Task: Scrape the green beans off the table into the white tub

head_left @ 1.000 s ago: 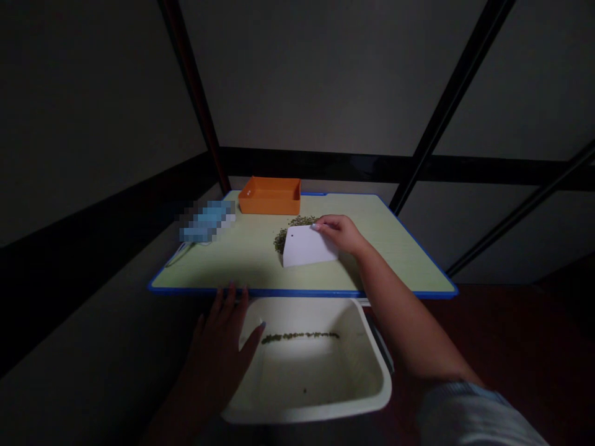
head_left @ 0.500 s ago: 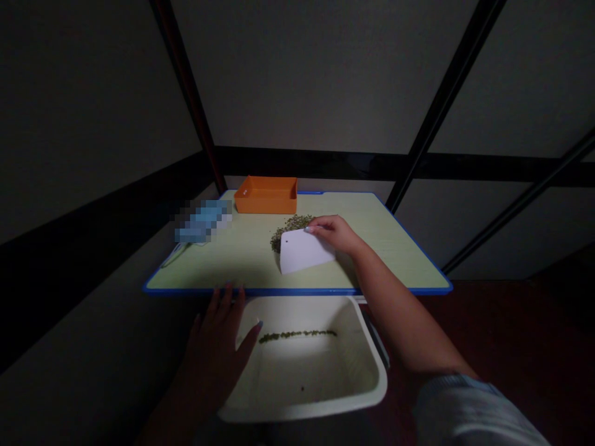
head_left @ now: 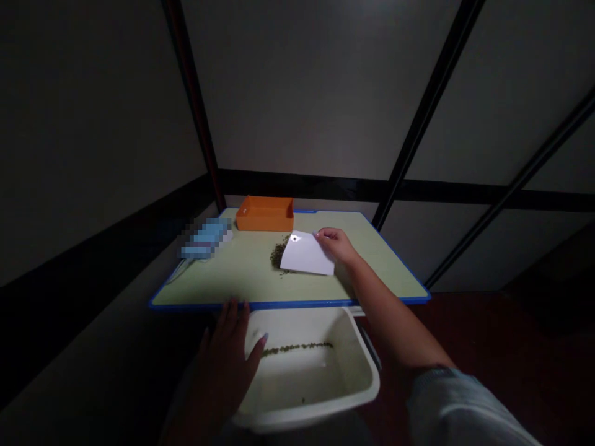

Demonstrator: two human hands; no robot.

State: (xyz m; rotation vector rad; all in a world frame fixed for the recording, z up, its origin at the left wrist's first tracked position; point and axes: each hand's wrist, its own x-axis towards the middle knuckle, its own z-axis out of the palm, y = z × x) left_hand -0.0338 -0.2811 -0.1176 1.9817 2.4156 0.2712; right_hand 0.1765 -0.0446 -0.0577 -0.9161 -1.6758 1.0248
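My right hand (head_left: 339, 243) pinches the upper edge of a white plastic scraper (head_left: 307, 255), a flat sheet with a small hole near one corner. The scraper stands tilted on the table, in front of a pile of small greenish-brown grains (head_left: 277, 255) and hiding part of it. Below the table's front edge is a white tub (head_left: 316, 319) with a line of the same grains (head_left: 297, 348) along its far bottom edge. My left hand (head_left: 227, 356) lies at the tub's left rim, fingers stretched and apart, thumb over the inside.
An orange open box (head_left: 264, 222) stands at the back left of the pale green table (head_left: 223, 288), which has a blue edge. A blurred-out blue item (head_left: 207, 238) with a white cable lies on the left. Panelled walls close off the back and left.
The scraper has tilted and now covers more of the grains at the back right of the pile. My left hand stays at the tub's rim. The camera view has tipped upward slightly.
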